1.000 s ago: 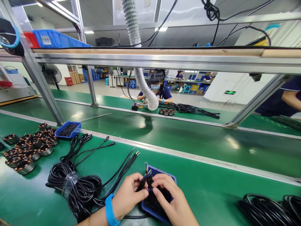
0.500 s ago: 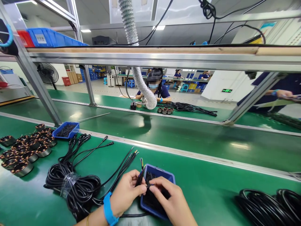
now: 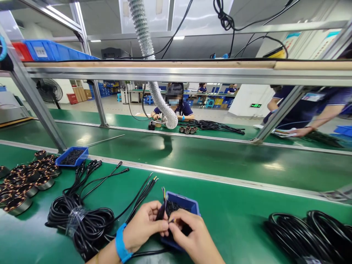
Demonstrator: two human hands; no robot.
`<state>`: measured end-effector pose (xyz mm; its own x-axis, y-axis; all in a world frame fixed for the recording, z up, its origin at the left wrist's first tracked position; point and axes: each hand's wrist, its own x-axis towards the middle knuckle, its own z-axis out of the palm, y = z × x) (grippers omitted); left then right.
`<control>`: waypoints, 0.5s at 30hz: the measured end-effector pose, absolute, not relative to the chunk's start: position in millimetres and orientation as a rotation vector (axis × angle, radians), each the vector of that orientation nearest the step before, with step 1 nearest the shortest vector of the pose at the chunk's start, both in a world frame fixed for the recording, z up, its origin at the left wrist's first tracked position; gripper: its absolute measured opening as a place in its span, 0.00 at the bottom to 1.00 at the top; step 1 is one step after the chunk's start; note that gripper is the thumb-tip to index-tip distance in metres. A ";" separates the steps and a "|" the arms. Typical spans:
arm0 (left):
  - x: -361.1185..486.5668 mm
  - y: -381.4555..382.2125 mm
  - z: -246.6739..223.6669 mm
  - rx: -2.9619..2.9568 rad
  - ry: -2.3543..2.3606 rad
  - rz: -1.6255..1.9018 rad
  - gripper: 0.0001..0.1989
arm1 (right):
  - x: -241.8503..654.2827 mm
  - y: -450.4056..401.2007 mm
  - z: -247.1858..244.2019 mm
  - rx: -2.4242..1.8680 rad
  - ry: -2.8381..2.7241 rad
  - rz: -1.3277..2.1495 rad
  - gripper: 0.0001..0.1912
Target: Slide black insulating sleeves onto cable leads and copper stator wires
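My left hand [image 3: 144,222], with a blue wristband, is closed around the end of a black cable [image 3: 161,212]. Thin coloured wires [image 3: 164,192] stick up from that end. Fingertips of my right hand [image 3: 192,233] pinch at the wires close to my left thumb; a bit of yellow shows between them, and any small piece held there is too small to name. Both hands are over a blue bin [image 3: 183,200] with small black tube-like pieces [image 3: 172,207] in it. Part of the bin is hidden by my hands.
A tied bundle of black cables [image 3: 79,216] lies left, with copper-wound stators [image 3: 26,179] beyond. A second blue bin [image 3: 72,157] stands behind the bundle. Coiled cables [image 3: 299,234] lie right. A metal frame [image 3: 176,75] crosses above; co-workers [image 3: 176,104] are across the bench.
My right fingertips have shifted up and closer to the wires in my left hand. The view has turned slightly right. At the far right, a standing co-worker's hand has come down to some papers.
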<state>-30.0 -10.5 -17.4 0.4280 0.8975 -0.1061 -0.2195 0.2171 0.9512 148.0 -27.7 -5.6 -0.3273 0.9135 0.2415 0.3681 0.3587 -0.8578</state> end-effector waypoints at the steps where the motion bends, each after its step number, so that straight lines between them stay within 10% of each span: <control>1: -30.1 -11.4 -17.3 1.086 0.760 0.877 0.23 | 153.5 -30.6 -0.5 -1.023 -1.942 0.945 0.13; 5: -28.5 -11.6 -19.4 1.056 0.723 0.895 0.23 | 178.0 -33.6 11.5 -0.778 -2.110 1.029 0.14; 11: -24.5 -7.7 -28.1 1.075 0.691 0.797 0.40 | 170.8 -9.6 -27.6 -1.432 -2.292 0.024 0.14; 15: -19.4 -16.2 -28.8 1.145 0.689 0.837 0.35 | 168.3 -5.9 -70.2 -1.270 -2.418 -0.170 0.10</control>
